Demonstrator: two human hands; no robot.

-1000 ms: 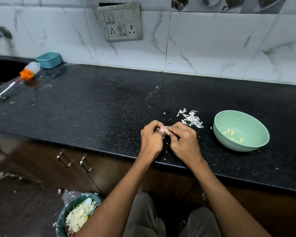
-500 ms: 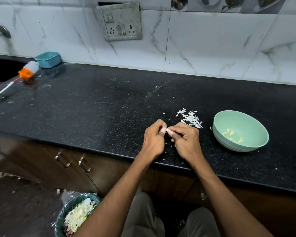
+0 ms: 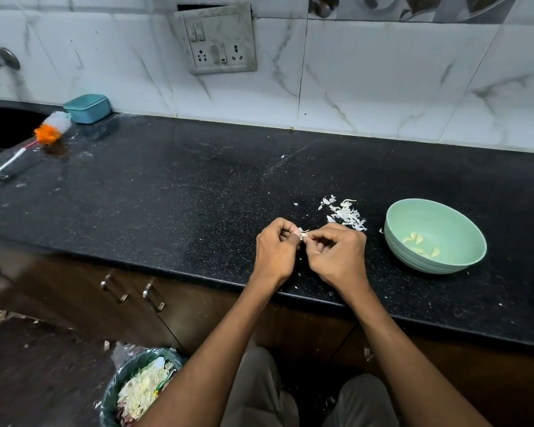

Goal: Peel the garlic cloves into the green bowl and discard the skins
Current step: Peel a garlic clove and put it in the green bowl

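Note:
Over the front of the black counter, my left hand point(image 3: 275, 252) and my right hand point(image 3: 336, 257) meet, both pinching one small garlic clove point(image 3: 303, 235) between their fingertips; most of the clove is hidden. A green bowl point(image 3: 461, 229) stands to the right of my hands with several peeled cloves point(image 3: 420, 243) inside. A heap of white garlic skins point(image 3: 346, 214) lies on the counter just behind my right hand.
A bin point(image 3: 111, 392) lined with a bag and filled with skins stands on the floor at lower left. An orange and white brush point(image 3: 28, 146) and a teal box point(image 3: 87, 107) lie at the far left, near the sink point(image 3: 0, 127). Drawer handles point(image 3: 133, 291) sit below the counter edge.
My hands stay together on the clove; the fingers have shifted slightly while working at its skin. Bowl and skin heap have not moved.

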